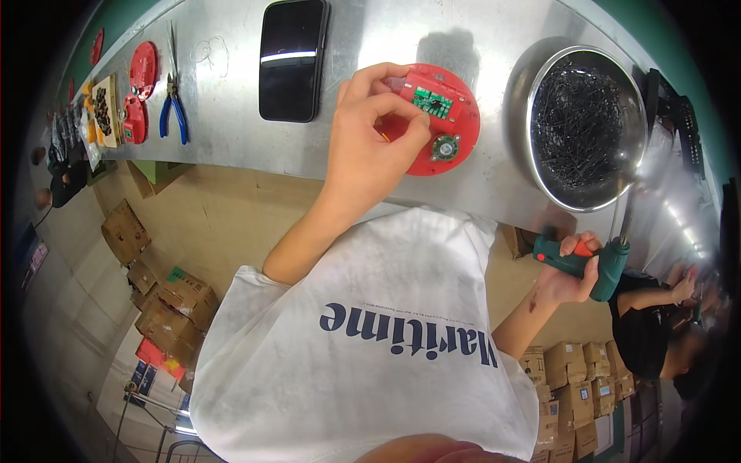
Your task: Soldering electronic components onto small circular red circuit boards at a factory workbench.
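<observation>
My left hand (374, 127) grips a round red plastic housing (465, 108) at its left side, fingers bent round the edge and thumb close to a green circuit board (434, 103) inside it. A small round speaker-like part (444, 147) sits below the board, and a bit of wire shows under my fingers. In my right hand (575, 282) is a dark green power screwdriver (612, 268) with an orange-red trigger. Its long shaft points up beside the rim of a steel bowl (532, 143), which holds many thin dark pieces resembling screws (579, 123).
A black phone (292, 62) lies on the metal table (224, 123). Blue-handled pliers (172, 112), more red housings (143, 69) and a tray of small dark parts (106, 112) are at left. Cardboard boxes (174, 316) stand behind me; another person (648, 316) is at right.
</observation>
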The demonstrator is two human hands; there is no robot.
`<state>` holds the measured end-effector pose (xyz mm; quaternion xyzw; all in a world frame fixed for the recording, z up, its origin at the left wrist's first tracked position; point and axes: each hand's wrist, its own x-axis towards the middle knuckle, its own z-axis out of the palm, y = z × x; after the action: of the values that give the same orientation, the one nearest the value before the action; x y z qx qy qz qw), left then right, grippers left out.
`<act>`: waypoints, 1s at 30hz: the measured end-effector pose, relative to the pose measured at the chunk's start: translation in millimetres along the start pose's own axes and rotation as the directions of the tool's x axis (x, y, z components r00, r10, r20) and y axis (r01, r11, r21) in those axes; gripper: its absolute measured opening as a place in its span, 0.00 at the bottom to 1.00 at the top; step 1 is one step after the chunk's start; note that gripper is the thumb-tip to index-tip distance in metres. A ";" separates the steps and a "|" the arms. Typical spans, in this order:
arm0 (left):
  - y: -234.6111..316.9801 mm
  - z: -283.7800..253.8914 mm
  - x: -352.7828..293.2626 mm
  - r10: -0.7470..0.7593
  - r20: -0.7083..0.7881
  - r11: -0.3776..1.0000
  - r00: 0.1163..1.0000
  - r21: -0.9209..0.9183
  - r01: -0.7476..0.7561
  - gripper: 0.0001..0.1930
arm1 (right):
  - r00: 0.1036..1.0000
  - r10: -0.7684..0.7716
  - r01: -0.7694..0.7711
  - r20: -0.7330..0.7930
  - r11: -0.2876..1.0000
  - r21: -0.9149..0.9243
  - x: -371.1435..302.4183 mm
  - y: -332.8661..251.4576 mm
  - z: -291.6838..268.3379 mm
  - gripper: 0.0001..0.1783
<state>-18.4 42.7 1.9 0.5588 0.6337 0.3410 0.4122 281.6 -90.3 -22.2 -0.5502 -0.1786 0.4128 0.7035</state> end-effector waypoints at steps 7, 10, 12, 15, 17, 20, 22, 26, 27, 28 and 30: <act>1.8 -13.0 2.3 0.045 0.095 0.993 0.994 0.102 -0.055 0.02 | 0.991 0.081 -0.094 0.108 0.987 0.127 2.3 5.9 -0.9 0.16; 6.7 -19.5 5.9 0.139 0.237 0.978 0.961 0.121 -0.171 0.05 | 0.994 0.056 -0.069 0.094 0.987 0.142 2.0 -2.8 -4.8 0.17; 16.5 -27.2 10.7 0.163 0.389 0.978 0.906 0.059 -0.201 0.10 | 0.995 0.095 -0.087 -0.023 0.969 0.232 -5.0 -12.4 -1.1 0.19; 23.2 -33.7 20.2 0.127 0.399 0.975 0.908 0.117 -0.188 0.20 | 0.978 0.208 -0.198 -0.013 0.945 0.259 -2.3 -7.6 9.8 0.18; 32.7 -41.0 33.5 0.111 0.511 0.925 0.852 0.261 -0.277 0.29 | 0.984 0.180 -0.180 0.015 0.968 0.175 -0.5 4.0 5.9 0.19; 30.1 -46.3 61.9 0.100 0.662 0.879 0.743 0.291 -0.378 0.29 | 0.984 0.180 -0.173 -0.006 0.953 0.249 2.3 10.2 16.7 0.19; 30.1 -48.8 89.3 0.184 0.719 0.793 0.670 0.294 -0.534 0.27 | 0.985 0.169 -0.156 -0.022 0.950 0.271 0.6 13.8 21.7 0.18; 0.6 -32.5 175.8 0.252 0.315 0.799 0.915 0.466 -0.381 0.27 | 0.990 0.126 -0.102 -0.066 0.953 0.286 -9.8 22.6 22.3 0.17; -0.6 -34.4 190.2 0.269 0.316 0.794 0.910 0.462 -0.396 0.27 | 0.988 0.135 -0.107 -0.075 0.950 0.292 -8.5 24.7 23.9 0.16; -1.0 -38.8 198.3 0.416 0.244 0.706 0.876 0.521 -0.481 0.28 | 0.988 0.138 -0.111 -0.072 0.948 0.299 -7.0 21.3 28.9 0.16; -6.8 -60.1 209.6 0.503 0.198 0.621 0.841 0.595 -0.511 0.31 | 0.983 0.179 -0.156 -0.049 0.939 0.306 -2.6 15.1 34.2 0.17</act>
<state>-83.0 250.8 -8.1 0.8204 0.5239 0.2091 0.0933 250.1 -70.1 -24.2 -0.4653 -0.0392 0.4723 0.7476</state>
